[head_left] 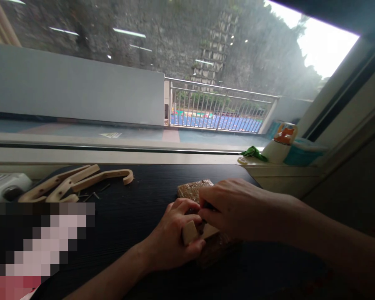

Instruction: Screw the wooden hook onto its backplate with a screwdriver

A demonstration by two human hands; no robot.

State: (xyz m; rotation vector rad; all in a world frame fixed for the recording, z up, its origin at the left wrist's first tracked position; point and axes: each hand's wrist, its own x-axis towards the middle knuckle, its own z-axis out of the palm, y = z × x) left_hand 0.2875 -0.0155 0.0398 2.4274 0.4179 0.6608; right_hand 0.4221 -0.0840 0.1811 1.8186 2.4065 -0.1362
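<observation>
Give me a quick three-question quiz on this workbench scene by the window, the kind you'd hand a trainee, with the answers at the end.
1. What is the left hand holding?
a) a pale wooden piece
b) a metal spoon
c) a glass jar

2. True or false: the green cloth lies on the windowsill.

3. Fill in the blank: seen from the person's side, the loose wooden parts lie toward the ____ end of the dark table.

Key: 1. a; 2. true; 3. left
</observation>
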